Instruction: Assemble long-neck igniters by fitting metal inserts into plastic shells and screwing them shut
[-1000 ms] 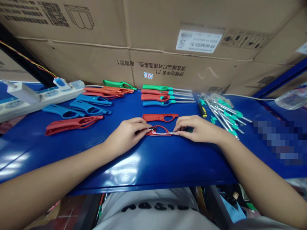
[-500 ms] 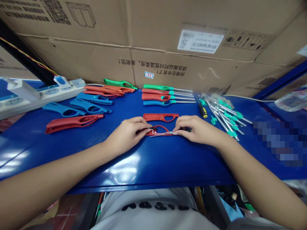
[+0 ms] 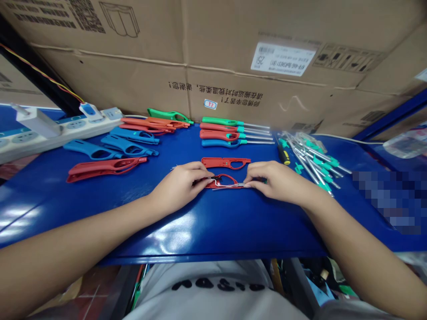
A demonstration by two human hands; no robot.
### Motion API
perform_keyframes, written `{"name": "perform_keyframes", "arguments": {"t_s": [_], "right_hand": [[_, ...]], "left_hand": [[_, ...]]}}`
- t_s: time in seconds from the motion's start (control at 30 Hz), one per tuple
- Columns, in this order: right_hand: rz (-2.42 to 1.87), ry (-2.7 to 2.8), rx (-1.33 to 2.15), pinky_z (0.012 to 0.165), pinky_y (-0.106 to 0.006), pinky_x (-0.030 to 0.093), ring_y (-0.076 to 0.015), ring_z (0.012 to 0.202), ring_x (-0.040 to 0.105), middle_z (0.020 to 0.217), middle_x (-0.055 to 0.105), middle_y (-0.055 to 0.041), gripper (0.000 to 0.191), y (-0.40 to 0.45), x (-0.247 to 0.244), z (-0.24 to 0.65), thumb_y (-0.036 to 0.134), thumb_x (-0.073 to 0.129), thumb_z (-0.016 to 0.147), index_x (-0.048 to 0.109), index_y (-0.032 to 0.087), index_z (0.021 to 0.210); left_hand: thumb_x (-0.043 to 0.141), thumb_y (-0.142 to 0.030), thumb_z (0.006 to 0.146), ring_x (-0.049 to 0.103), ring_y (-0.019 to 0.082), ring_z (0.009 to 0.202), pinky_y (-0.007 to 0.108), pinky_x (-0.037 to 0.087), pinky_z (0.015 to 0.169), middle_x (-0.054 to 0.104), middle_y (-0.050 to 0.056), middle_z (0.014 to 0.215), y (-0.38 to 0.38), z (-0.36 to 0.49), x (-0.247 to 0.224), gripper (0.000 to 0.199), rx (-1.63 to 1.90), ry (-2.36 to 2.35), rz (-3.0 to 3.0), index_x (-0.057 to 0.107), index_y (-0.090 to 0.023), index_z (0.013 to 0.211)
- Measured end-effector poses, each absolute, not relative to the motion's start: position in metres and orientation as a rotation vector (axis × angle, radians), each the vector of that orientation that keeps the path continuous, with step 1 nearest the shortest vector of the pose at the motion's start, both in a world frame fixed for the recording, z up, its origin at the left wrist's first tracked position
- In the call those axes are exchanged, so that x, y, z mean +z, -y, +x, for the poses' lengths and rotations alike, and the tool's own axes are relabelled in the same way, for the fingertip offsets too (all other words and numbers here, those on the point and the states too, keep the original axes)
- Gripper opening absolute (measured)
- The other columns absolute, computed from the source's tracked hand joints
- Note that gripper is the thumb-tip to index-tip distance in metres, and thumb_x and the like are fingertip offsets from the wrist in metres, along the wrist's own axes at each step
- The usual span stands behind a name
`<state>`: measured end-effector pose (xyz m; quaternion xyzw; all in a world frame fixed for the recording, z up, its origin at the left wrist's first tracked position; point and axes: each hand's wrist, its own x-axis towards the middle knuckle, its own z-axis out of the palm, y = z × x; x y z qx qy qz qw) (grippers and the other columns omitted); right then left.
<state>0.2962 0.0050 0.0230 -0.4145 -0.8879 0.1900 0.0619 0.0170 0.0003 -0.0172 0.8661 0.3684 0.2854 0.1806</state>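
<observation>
In the middle of the table, a red lighter shell half (image 3: 227, 177) lies under my fingertips, its trigger loop facing away from me. My left hand (image 3: 183, 183) pinches a small black part with a white wire (image 3: 216, 183) at the shell's left end. At the other end my right hand (image 3: 268, 178) pinches a thin metal piece (image 3: 240, 185) where the wire runs; its far tip is hidden by the fingers. A second red shell half (image 3: 225, 163) rests just behind, inner side up. Assembled long-nosed lighters (image 3: 222, 136) lie farther back.
Blue, red, orange and green handle shells (image 3: 106, 169) lie at left, beside a white power strip (image 3: 76, 126). At right are metal lighter tubes with green fittings (image 3: 315, 160) and a black-and-yellow screwdriver (image 3: 285, 155). A large cardboard box (image 3: 227, 53) stands along the back.
The whole view has shifted slightly, so everything sits a little farther right. Both hands keep the same pinches over the red shell half, with barely any visible motion.
</observation>
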Motion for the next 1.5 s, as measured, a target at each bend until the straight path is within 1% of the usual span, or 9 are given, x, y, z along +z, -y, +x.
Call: {"name": "perform_keyframes", "arguments": {"t_s": [0.17,0.3,0.4,0.57,0.8,1.07,1.17,1.33,1.5], "right_hand": [[-1.278,2.693,0.629,0.071,-0.030,0.046,-0.0192,0.079,0.063,0.086,0.071,-0.0043,0.013,-0.009,0.026,0.294,0.020,0.063,0.090,0.070,0.020,0.079],[-1.294,2.766,0.600,0.071,-0.032,0.047,-0.0200,0.078,0.065,0.085,0.073,-0.0054,0.015,-0.012,0.033,0.287,0.014,0.063,0.087,0.069,0.019,0.074],[-1.298,2.827,0.634,0.070,-0.032,0.048,-0.0200,0.077,0.066,0.084,0.074,-0.0052,0.016,-0.015,0.039,0.283,0.010,0.063,0.085,0.071,0.020,0.075],[-1.311,2.868,0.725,0.066,-0.031,0.048,-0.0190,0.071,0.067,0.078,0.075,-0.0039,0.011,-0.025,0.045,0.280,0.018,0.069,0.084,0.075,0.020,0.075],[-1.334,2.917,0.762,0.062,-0.029,0.048,-0.0162,0.066,0.067,0.073,0.075,-0.0023,0.009,-0.031,0.048,0.278,0.016,0.070,0.083,0.077,0.020,0.078],[-1.404,3.016,0.676,0.061,-0.026,0.042,-0.0146,0.064,0.064,0.072,0.074,-0.0039,0.009,-0.028,0.060,0.261,0.019,0.070,0.084,0.076,0.017,0.078],[-1.454,3.122,0.532,0.058,-0.026,0.036,-0.0151,0.063,0.060,0.073,0.073,-0.0066,0.011,-0.026,0.065,0.252,0.014,0.068,0.082,0.078,0.015,0.079],[-1.484,3.191,0.430,0.054,-0.027,0.030,-0.0131,0.054,0.051,0.066,0.068,-0.0061,0.008,-0.022,0.069,0.248,0.017,0.070,0.080,0.078,0.014,0.077],[-1.513,3.176,0.306,0.054,-0.028,0.028,-0.0138,0.056,0.048,0.068,0.066,-0.0061,0.008,-0.017,0.069,0.249,0.018,0.071,0.081,0.076,0.015,0.077]], "left_hand": [[0.059,-0.022,0.098,0.069,0.018,0.085,0.029,0.055,0.074,0.072,0.007,0.095,0.000,0.017,-0.017,0.019,0.808,-1.035,2.428,0.077,-0.019,0.104],[0.059,-0.022,0.098,0.069,0.019,0.086,0.030,0.055,0.075,0.072,0.007,0.095,0.001,0.017,-0.017,0.019,0.803,-1.041,2.427,0.077,-0.019,0.104],[0.059,-0.021,0.097,0.068,0.018,0.085,0.029,0.054,0.075,0.072,0.007,0.094,0.001,0.016,-0.017,0.019,0.810,-1.027,2.428,0.077,-0.018,0.104],[0.061,-0.019,0.096,0.068,0.018,0.083,0.029,0.054,0.074,0.071,0.006,0.093,0.000,0.017,-0.017,0.017,0.809,-1.028,2.429,0.077,-0.018,0.103],[0.060,-0.018,0.097,0.069,0.018,0.084,0.029,0.054,0.075,0.072,0.006,0.094,0.000,0.017,-0.016,0.018,0.794,-1.029,2.450,0.076,-0.017,0.104],[0.061,-0.018,0.096,0.068,0.017,0.081,0.027,0.053,0.072,0.072,0.006,0.092,-0.001,0.017,-0.017,0.017,0.809,-1.019,2.465,0.077,-0.016,0.103],[0.061,-0.019,0.096,0.069,0.017,0.081,0.028,0.053,0.073,0.073,0.006,0.093,-0.001,0.016,-0.017,0.018,0.796,-1.022,2.472,0.077,-0.016,0.104],[0.059,-0.025,0.098,0.070,0.018,0.083,0.029,0.054,0.077,0.073,0.007,0.095,-0.002,0.015,-0.018,0.021,0.819,-0.997,2.471,0.077,-0.016,0.103],[0.058,-0.030,0.098,0.069,0.018,0.079,0.029,0.054,0.075,0.073,0.006,0.093,-0.004,0.014,-0.021,0.024,0.847,-0.976,2.483,0.077,-0.016,0.103]]}}
